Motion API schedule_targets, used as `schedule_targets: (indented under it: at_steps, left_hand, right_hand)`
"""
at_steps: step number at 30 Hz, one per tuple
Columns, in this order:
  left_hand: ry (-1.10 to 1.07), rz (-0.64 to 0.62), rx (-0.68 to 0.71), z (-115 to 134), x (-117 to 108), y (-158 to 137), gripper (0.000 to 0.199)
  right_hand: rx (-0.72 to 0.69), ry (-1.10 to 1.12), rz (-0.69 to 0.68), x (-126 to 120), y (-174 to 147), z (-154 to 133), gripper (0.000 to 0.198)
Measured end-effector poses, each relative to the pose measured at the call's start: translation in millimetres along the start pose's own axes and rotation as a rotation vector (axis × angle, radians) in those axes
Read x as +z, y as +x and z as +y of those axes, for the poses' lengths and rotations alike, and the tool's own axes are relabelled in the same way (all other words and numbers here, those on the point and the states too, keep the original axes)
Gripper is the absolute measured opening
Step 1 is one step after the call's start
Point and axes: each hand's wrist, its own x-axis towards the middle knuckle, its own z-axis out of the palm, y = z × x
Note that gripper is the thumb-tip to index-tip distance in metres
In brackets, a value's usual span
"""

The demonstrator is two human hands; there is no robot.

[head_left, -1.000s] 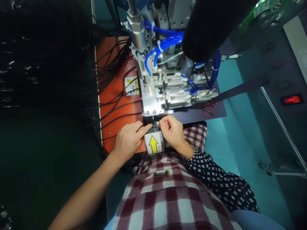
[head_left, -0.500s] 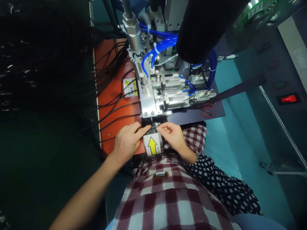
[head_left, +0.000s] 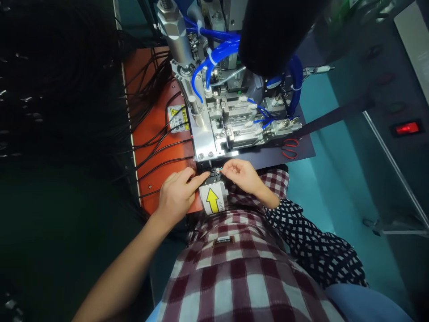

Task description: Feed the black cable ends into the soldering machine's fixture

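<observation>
My left hand point(head_left: 177, 193) lies at the left of a small black fixture point(head_left: 213, 176) at the machine's front. Its fingers are curled and one digit reaches onto the fixture; what they grip, if anything, is hidden. A black cable point(head_left: 149, 195) runs under this hand. On the fixture's other side my right hand point(head_left: 243, 175) is closed in a pinch on thin wires point(head_left: 217, 170), whose tips are too small to make out. Just below is a plate with a yellow arrow point(head_left: 212, 200).
The machine point(head_left: 231, 120) with metal cylinders and blue hoses point(head_left: 224, 51) rises behind the fixture. Several black cables cross the orange surface point(head_left: 152, 167) at left. Red-handled scissors point(head_left: 290, 148) lie on the dark plate at right. A black cylinder point(head_left: 271, 36) hangs above.
The right hand has shifted slightly up and away from the arrow plate, and more of the thin wires shows by its fingertips. The left hand stays at the fixture. The view has shifted slightly.
</observation>
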Motion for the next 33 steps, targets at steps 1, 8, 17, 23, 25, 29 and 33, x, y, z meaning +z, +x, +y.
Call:
schedule_targets:
  at_steps: [1, 8, 17, 23, 25, 29, 33]
  left_hand:
    - [0.008, 0.001, 0.002, 0, 0, 0, 0.039]
    - [0.000, 0.007, 0.027, -1, 1, 1, 0.036]
    - [-0.051, 0.023, 0.017, -3, 5, -1, 0.035]
    - [0.028, 0.057, 0.039, 3, 0, 3, 0.031]
    - [0.103, 0.051, 0.011, 9, -5, 5, 0.031]
    - [0.113, -0.037, -0.013, 20, -10, 6, 0.033]
    - [-0.060, -0.050, 0.018, 26, -6, 8, 0.034]
  right_hand:
    - [0.007, 0.021, -0.003, -1, 1, 2, 0.019]
    - [0.042, 0.154, 0.076, 10, -2, 7, 0.026]
    - [-0.006, 0.081, 0.121, 22, -3, 1, 0.020]
    - [0.031, 0.052, 0.112, 20, -2, 2, 0.021]
    - [0.077, 0.133, 0.060, 19, 1, 5, 0.025]
    - [0.076, 0.199, 0.043, 15, 2, 14, 0.034]
    - [0.028, 0.212, 0.058, 16, 2, 20, 0.036]
